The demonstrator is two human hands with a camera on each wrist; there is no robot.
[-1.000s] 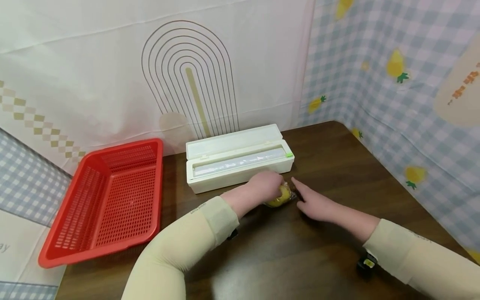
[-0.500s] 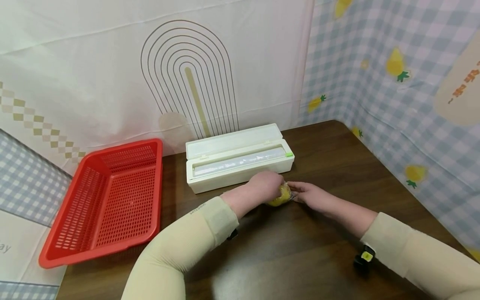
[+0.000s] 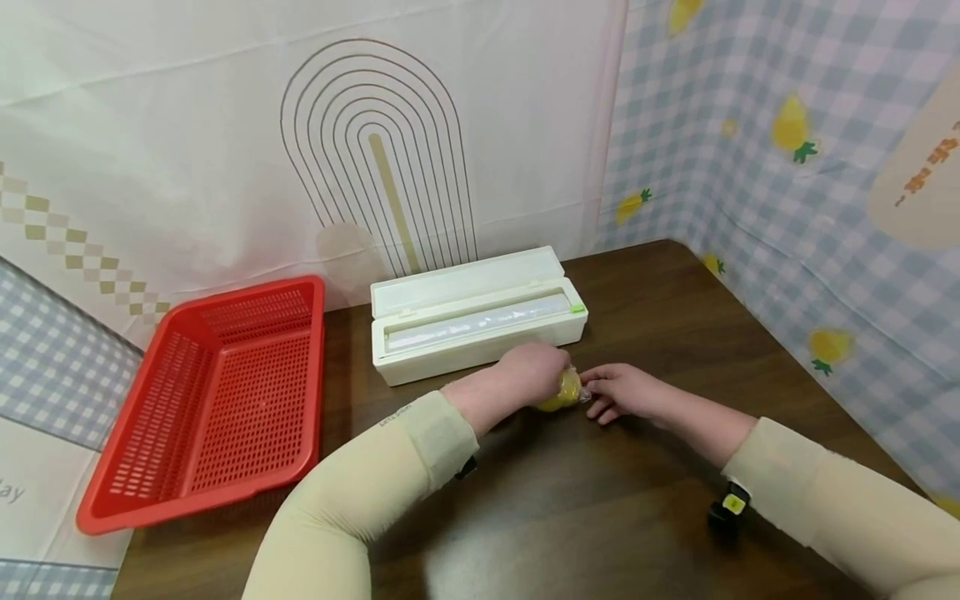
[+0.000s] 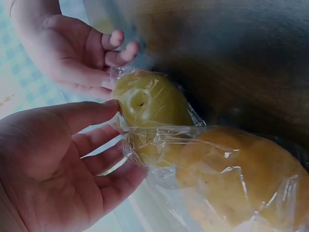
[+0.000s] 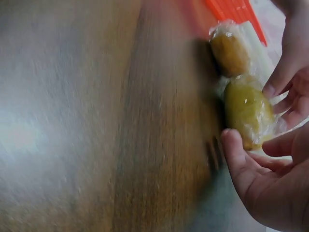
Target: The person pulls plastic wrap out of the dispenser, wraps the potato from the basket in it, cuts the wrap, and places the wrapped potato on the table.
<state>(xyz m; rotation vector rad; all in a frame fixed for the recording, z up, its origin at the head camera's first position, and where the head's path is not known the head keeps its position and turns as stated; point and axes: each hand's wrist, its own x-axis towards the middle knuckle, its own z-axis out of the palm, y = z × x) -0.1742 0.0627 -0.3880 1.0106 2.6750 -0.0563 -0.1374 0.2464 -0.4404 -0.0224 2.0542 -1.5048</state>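
Note:
A yellow-green fruit in clear plastic wrap (image 3: 558, 395) is by the person's left hand (image 3: 531, 372), which holds it with thumb and fingers at its far side. The left wrist view shows a dimple in the fruit's end under the wrinkled film. My right hand (image 3: 621, 390) is at the fruit's right end, its fingers spread and slightly bent, fingertips right at the bunched film. A second, orange-yellow wrapped fruit (image 4: 241, 176) lies beside the first; the left hand and forearm hide it in the head view.
Behind the hands stands a white cling film box (image 3: 480, 346) with its lid up and a roll inside. A red perforated basket (image 3: 321, 392) sits at the left on the brown wooden table (image 3: 570, 517). Patterned cloth walls enclose the back and right.
My right hand goes from outstretched fingers beside the fruit to fingers at the bunched film, then spreads them a little. The left hand keeps its place on the fruit.

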